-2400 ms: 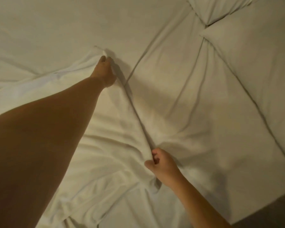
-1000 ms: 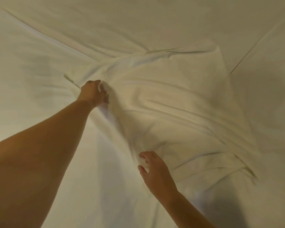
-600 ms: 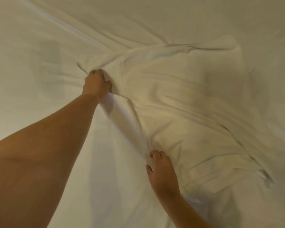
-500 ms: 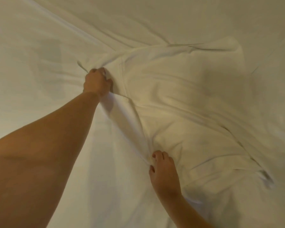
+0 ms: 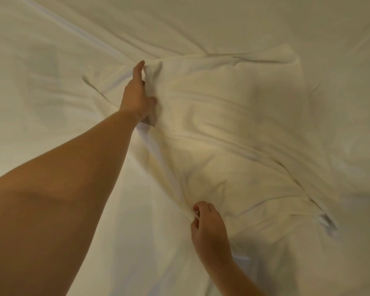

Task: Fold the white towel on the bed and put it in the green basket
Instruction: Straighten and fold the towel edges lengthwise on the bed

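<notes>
The white towel (image 5: 233, 129) lies rumpled across the middle and right of the bed, folded over itself with many creases. My left hand (image 5: 137, 95) reaches far forward and grips the towel's far left corner, fingers closed around the cloth with the index finger stretched up. My right hand (image 5: 207, 227) is near the bottom centre and pinches the towel's near left edge between thumb and fingers. A raised ridge of towel runs between the two hands. The green basket is not in view.
The bed sheet (image 5: 41, 92) is white and wrinkled and fills the whole view around the towel. A small tag or label (image 5: 328, 224) shows at the towel's lower right corner.
My right hand has closed on the towel's near edge. My left hand has shifted its hold up along the far corner, and the edge between the hands is lifted.
</notes>
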Demonstrator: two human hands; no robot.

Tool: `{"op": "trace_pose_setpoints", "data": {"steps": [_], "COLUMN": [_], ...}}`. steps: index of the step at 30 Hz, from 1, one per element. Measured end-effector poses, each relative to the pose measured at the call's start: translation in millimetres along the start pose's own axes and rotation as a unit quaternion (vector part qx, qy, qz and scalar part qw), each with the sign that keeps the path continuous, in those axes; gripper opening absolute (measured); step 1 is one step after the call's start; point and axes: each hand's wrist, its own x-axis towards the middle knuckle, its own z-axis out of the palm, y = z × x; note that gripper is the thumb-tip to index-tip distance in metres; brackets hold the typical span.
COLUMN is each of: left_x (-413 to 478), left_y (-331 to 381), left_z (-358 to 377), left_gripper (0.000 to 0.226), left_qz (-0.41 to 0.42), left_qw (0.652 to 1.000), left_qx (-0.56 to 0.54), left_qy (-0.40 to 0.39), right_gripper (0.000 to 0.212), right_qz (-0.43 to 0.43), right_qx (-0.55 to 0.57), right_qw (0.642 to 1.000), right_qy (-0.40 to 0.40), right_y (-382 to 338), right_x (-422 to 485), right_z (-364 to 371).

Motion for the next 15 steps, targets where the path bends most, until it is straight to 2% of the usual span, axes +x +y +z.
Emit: {"op": "trace_pose_setpoints", "data": {"steps": [2,5,7,15], "left_x": [0.4,6.9,12.1,20.7], "left_y": [2.4,1.8,-0.1,4.4], "left_z": [3.3,3.5,-0.4,-41.4], "left_gripper": [0.094,0.063,0.054,0.080], "left_qz": [0.019,0.053,0.070,0.106], "left_qw": [1.000,0.994,0.991,0.980], "left_qx": [0.018,0.097,0.113,0.161], "left_qy": [0.010,0.004,0.012,0.042], "right_gripper": [0.034,0.030,0.028,0.027], "right_qz": [0.006,0.004,-0.008,-0.050], "right_qx": [0.015,0.028,0.044,0.116], "right_qw": [1.000,1.000,0.999,0.990], "right_qy": [-0.001,-0.012,-0.022,-0.068], "right_y": [3.1,3.4,0.5,-27.9], "right_x": [-1.1,-4.0,-6.0,-10.0], "right_z": [-2.7,-8.0,-11.4,-21.7]}}
